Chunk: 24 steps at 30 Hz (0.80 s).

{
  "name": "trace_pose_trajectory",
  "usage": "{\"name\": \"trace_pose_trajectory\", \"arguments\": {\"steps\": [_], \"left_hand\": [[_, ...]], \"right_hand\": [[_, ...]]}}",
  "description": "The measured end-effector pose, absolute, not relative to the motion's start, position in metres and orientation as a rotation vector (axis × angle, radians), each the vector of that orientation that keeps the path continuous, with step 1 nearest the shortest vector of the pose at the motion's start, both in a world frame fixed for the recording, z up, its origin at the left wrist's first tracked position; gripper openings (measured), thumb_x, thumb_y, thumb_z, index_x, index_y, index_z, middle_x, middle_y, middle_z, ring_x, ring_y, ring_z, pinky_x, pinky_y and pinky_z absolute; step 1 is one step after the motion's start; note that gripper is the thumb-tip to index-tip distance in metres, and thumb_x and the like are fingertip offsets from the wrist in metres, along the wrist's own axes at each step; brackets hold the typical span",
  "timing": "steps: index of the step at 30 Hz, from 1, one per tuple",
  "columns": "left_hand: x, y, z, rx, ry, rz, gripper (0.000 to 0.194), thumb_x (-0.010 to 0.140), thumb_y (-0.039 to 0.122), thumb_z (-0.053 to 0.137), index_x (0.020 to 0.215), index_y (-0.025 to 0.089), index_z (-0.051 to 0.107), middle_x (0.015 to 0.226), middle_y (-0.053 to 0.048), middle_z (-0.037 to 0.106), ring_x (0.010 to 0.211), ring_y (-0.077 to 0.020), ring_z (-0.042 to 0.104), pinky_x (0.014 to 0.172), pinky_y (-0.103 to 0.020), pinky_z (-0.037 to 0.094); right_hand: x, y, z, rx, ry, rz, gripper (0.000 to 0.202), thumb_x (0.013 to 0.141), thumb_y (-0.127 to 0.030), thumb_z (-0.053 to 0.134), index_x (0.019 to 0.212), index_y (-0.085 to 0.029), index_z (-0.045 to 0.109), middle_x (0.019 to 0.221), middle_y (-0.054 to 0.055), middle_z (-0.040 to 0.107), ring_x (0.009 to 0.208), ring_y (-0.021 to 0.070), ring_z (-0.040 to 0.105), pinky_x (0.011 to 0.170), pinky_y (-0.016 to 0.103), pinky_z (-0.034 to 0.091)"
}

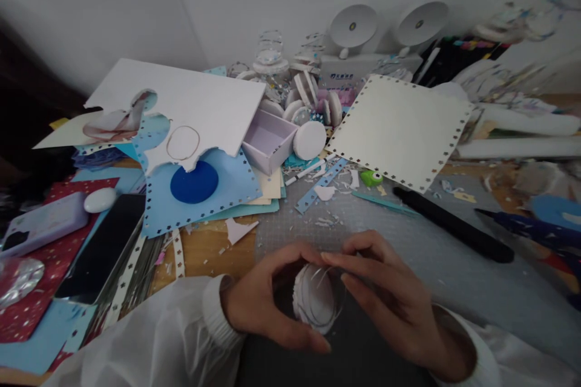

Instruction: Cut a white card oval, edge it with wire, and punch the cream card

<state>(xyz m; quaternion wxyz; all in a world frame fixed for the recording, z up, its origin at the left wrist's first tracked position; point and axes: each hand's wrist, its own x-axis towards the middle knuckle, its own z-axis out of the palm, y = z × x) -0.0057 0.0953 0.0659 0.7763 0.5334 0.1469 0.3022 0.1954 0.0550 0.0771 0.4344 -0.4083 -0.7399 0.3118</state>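
Observation:
My left hand (267, 296) curls around a small white round piece (312, 299), its edge between thumb and fingers. The piece is tilted on its side, and its rim looks rough and layered. Thin, pale, see-through strips (324, 281) loop over its face and right side. My right hand (390, 293) is at the piece's upper right, its thumb and index finger closed on the loops there. Whether these are strip or wire I cannot tell. Both hands are above the grey cutting mat (281, 236), near the front edge of the table.
Ahead lie a lilac box (272, 160), a white disc (309, 139), a cream sheet (399, 127) and a cut white board (204, 97). A black pen-like tool (454, 224) rests at right. A dark phone (102, 248) and a blue disc (194, 182) are at left. Paper scraps litter the mat.

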Motion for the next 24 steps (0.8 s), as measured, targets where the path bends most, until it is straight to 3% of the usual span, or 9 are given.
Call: {"name": "trace_pose_trajectory", "arguments": {"steps": [9,15,18,20,24], "left_hand": [[-0.0076,0.0979,0.0622,1.274,0.429,0.790,0.064,0.056,0.009,0.079,0.113,0.024,0.053,0.113,-0.005,0.058,0.104,-0.0213,0.055,0.088,-0.033,0.042],[-0.0041,0.0981,0.0631,1.340,0.440,0.850,0.065,0.059,0.012,0.080,0.115,0.025,0.052,0.112,-0.005,0.059,0.104,-0.0208,0.056,0.089,-0.033,0.044],[-0.0047,0.0964,0.0609,1.484,0.485,0.860,0.068,0.057,0.016,0.081,0.117,0.023,0.051,0.115,-0.007,0.058,0.107,-0.0239,0.055,0.093,-0.037,0.042],[-0.0060,0.0946,0.0588,1.552,0.539,0.844,0.069,0.056,0.018,0.082,0.117,0.023,0.050,0.114,-0.007,0.057,0.105,-0.0248,0.055,0.092,-0.037,0.043],[-0.0079,0.0926,0.0571,1.588,0.631,0.823,0.069,0.054,0.025,0.084,0.115,0.024,0.051,0.110,-0.007,0.058,0.100,-0.0242,0.056,0.088,-0.035,0.044]], "right_hand": [[0.1924,0.0563,0.0773,-1.085,-1.738,0.844,0.034,0.089,-0.015,0.047,0.120,-0.028,0.053,0.101,0.004,0.055,0.093,0.0175,0.052,0.077,0.029,0.048],[0.1909,0.0552,0.0749,-1.080,-1.784,0.854,0.043,0.087,-0.030,0.053,0.128,-0.024,0.045,0.108,0.007,0.050,0.095,0.0196,0.051,0.081,0.032,0.049],[0.1890,0.0559,0.0733,-1.094,-1.847,0.799,0.059,0.080,-0.043,0.061,0.132,-0.023,0.041,0.113,0.008,0.048,0.100,0.0221,0.051,0.085,0.034,0.048],[0.1883,0.0561,0.0719,-1.106,-1.905,0.748,0.065,0.076,-0.042,0.066,0.132,-0.024,0.039,0.115,0.009,0.047,0.104,0.0232,0.050,0.088,0.035,0.048],[0.1891,0.0551,0.0706,-1.139,-1.961,0.635,0.059,0.075,-0.038,0.069,0.127,-0.026,0.043,0.111,0.007,0.048,0.103,0.0231,0.052,0.086,0.035,0.049]]}}
